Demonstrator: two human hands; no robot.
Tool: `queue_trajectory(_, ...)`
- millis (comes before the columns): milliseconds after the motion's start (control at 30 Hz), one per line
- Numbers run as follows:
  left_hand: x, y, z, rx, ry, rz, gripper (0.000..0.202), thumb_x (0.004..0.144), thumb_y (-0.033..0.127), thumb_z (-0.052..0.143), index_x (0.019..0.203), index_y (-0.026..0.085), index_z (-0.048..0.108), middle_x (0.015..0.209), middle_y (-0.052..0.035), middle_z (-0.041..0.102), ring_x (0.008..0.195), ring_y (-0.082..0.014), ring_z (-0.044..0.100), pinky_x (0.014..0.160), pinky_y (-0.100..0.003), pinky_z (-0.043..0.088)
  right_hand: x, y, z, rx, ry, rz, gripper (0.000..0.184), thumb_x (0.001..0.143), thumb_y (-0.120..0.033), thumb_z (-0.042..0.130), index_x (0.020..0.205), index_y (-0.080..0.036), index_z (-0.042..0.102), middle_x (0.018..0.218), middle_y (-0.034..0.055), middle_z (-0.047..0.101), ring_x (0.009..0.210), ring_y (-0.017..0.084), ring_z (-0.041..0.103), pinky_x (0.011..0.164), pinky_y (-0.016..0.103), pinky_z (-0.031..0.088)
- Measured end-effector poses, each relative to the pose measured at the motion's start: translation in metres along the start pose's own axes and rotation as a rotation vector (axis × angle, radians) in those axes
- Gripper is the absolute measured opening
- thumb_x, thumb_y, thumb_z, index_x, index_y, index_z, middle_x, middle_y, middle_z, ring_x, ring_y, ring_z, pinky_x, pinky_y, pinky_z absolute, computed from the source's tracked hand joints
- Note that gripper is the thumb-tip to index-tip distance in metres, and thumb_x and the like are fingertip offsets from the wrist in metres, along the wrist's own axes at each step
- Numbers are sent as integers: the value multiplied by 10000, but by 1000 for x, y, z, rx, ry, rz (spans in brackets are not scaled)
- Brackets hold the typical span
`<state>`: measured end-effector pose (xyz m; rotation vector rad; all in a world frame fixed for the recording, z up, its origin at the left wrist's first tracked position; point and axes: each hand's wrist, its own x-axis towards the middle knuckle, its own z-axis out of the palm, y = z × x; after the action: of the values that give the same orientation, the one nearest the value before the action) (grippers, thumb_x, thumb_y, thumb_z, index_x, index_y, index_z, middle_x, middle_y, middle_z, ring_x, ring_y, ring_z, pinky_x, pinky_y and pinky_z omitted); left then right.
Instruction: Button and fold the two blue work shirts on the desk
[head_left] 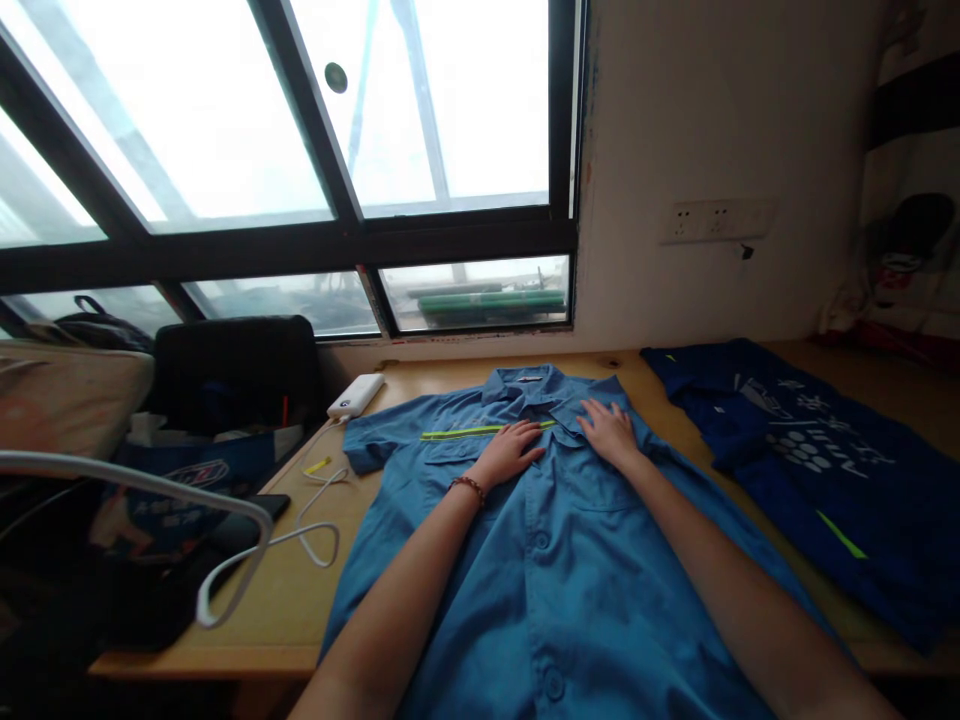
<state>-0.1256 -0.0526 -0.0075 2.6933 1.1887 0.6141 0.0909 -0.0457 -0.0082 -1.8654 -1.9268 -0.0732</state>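
Observation:
A light blue buttoned work shirt [555,560] with a yellow-green chest stripe lies face up on a wooden table [285,600], collar toward the window. My left hand [511,448] lies flat on the shirt's chest just left of the button placket, fingers stretched out; a beaded bracelet circles that wrist. My right hand [609,430] rests flat on the chest just right of the placket, below the collar, fingers spread. Neither hand holds anything.
A darker blue shirt [810,450] with white print lies to the right. A white power bank [355,394] with its cable [315,520] sits at the left of the table. A black chair back [236,370], bags and a white curved bar [150,490] crowd the left side. Windows stand behind.

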Motion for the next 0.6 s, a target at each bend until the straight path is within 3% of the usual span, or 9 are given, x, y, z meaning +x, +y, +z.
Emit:
queue_trajectory(100,5,-8,-2,-102,200,-84,346,830,385,389,1074,194,543,1161,-69,533,1100,-181,454,954,-327,335,2,16,18,-119,-149,40,459,833,-509,294,1244,-342,407,1337,-40,352,1224,308,221,968,495,174)
queue_trajectory(167,6,-24,-12,-142,483,-279,306,838,326,367,1044,176,536,1100,-86,555,1032,-181,497,914,-327,372,3,20,25,-162,-154,75,478,835,-529,249,1260,-355,378,1355,-49,320,1236,302,189,974,488,149)
queue_trajectory(267,-5,-63,-39,-82,958,-817,299,804,260,384,1064,139,468,1065,-125,527,985,-211,502,866,-364,386,4,22,28,-170,-139,93,490,831,-541,228,1262,-358,373,1351,-48,324,1234,303,181,971,480,148)
queue_trajectory(333,-23,-91,-60,21,1136,-1259,331,763,241,416,1076,133,426,1093,-161,478,1032,-274,453,832,-440,373,5,23,28,-159,-120,80,488,828,-544,232,1254,-361,384,1346,-53,332,1228,305,189,969,477,149)
queue_trajectory(400,-45,-115,-76,65,1131,-1532,361,717,222,458,1065,140,405,1124,-191,434,1076,-340,396,786,-501,360,5,24,29,-151,-110,73,486,825,-546,239,1246,-360,393,1343,-54,337,1222,306,198,966,476,151)
queue_trajectory(467,-64,-131,-82,58,1024,-1665,399,657,198,510,1035,124,405,1132,-223,408,1080,-382,375,768,-537,339,5,25,30,-146,-107,68,484,822,-546,248,1239,-355,404,1338,-51,344,1217,308,206,962,475,154)
queue_trajectory(533,-76,-138,-81,57,968,-1647,412,616,162,530,1006,102,412,1125,-246,403,1084,-402,365,789,-573,298,4,26,31,-143,-95,63,478,822,-540,260,1230,-347,419,1330,-48,357,1211,308,215,961,470,157)
queue_trajectory(600,-79,-138,-75,49,970,-1499,380,608,122,514,977,106,427,1085,-222,444,1068,-370,397,823,-557,291,3,26,31,-137,-77,54,471,823,-532,268,1220,-340,432,1320,-46,371,1206,304,222,960,463,161)
